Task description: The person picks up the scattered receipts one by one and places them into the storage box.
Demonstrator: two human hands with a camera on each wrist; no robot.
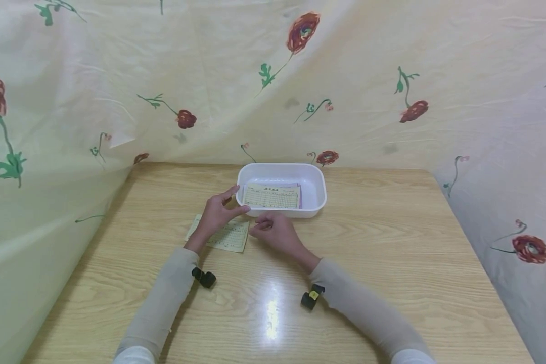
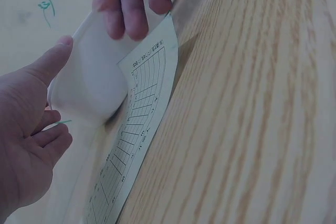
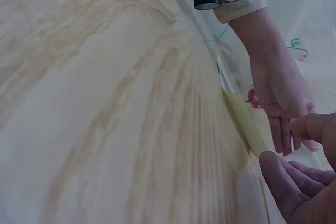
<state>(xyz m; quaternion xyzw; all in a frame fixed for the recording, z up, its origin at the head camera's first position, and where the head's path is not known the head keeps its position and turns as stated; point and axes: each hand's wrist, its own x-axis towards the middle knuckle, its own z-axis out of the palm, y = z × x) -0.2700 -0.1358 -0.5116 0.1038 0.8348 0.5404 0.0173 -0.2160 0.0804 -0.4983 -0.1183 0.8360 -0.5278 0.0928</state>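
A slip of paper printed with a table grid [image 1: 229, 236] lies by the near left corner of a white plastic tub [image 1: 296, 213]. My right hand [image 1: 279, 233] pinches the slip's right end at the fingertips; that end is raised off the table in the left wrist view, casting a shadow. My left hand [image 1: 215, 215] reaches over the slip and grips the tub's near left corner, the thumb on the front rim and the fingers at the left end. Inside the tub lie more printed slips [image 1: 271, 197], with a pinkish sheet's edge showing beneath.
The wooden table [image 1: 368, 242] reaches back to a cream cloth [image 1: 236, 65] with red flowers, which also hangs at both sides. Each sleeve carries a small black wrist camera, the left one [image 1: 205, 278] and the right one [image 1: 312, 297].
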